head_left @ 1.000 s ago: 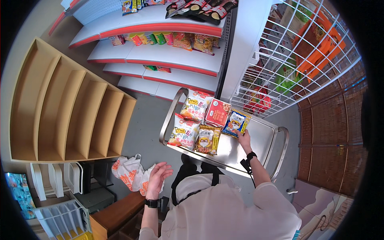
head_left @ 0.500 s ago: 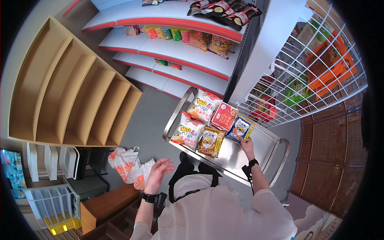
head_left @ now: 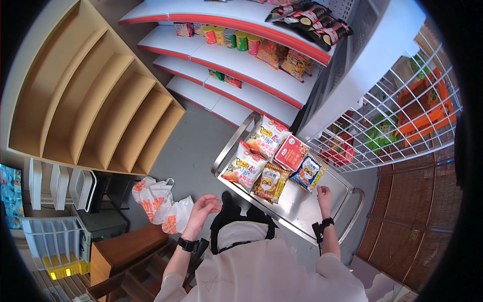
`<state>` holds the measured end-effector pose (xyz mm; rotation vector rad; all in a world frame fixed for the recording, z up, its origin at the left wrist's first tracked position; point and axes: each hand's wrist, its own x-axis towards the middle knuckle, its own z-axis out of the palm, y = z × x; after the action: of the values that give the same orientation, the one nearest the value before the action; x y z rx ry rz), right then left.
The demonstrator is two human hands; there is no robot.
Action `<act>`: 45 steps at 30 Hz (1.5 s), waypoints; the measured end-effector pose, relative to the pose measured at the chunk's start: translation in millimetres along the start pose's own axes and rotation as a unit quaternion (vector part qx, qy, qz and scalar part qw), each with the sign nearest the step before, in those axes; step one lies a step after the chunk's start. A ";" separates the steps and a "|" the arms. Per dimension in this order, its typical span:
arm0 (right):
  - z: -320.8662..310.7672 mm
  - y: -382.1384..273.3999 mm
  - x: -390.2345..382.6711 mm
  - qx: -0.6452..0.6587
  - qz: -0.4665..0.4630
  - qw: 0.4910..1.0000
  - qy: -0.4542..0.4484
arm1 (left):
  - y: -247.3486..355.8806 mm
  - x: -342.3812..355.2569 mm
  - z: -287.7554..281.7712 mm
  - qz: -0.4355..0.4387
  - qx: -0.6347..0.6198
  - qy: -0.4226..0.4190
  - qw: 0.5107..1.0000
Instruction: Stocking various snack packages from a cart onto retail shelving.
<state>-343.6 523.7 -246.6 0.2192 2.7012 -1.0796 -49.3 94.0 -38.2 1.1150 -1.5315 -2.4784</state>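
Observation:
A metal cart (head_left: 329,194) stands in front of me with packaged snacks grouped on its left and middle part. Farthest right among them lies a blue snack bag (head_left: 308,172). My right hand (head_left: 324,195) is over the cart just beside that bag, apart from it, empty with its fingers loosely bent. Left of the blue bag are a red box (head_left: 292,153), a gold-brown snack bag (head_left: 270,183) and two white-and-red snack bags, one far (head_left: 269,137) and one near (head_left: 244,167). My left hand (head_left: 205,207) hovers left of the cart, open and holding nothing.
Beyond the cart rise white shelves (head_left: 236,58) with red edges, bearing cups and bags. A white wire rack (head_left: 382,131) stands at the right, a wooden shelf unit (head_left: 95,95) at the left. White plastic bags (head_left: 163,206) lie on the floor near a brown cabinet (head_left: 128,249).
My right hand has let go of the blue snack bag and drawn back toward me. The whole view has shifted a little. My left hand stays raised and empty.

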 end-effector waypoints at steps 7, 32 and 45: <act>-55.4 -110.2 -65.0 0.140 -0.053 0.989 -0.006 | 21.3 35.6 -27.1 0.004 0.030 -0.040 0.999; 147.2 -615.4 -156.2 0.109 -0.316 0.937 -0.103 | 317.0 223.4 -319.7 0.130 0.117 -0.082 0.981; 40.6 -780.8 3.5 0.075 -0.374 0.923 -0.045 | 597.7 349.6 -115.6 0.371 0.375 -0.248 0.813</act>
<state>-512.4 -65.2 239.2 -0.8875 2.6510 -1.4255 -441.9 -433.5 207.6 -0.2572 -2.5366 -1.6666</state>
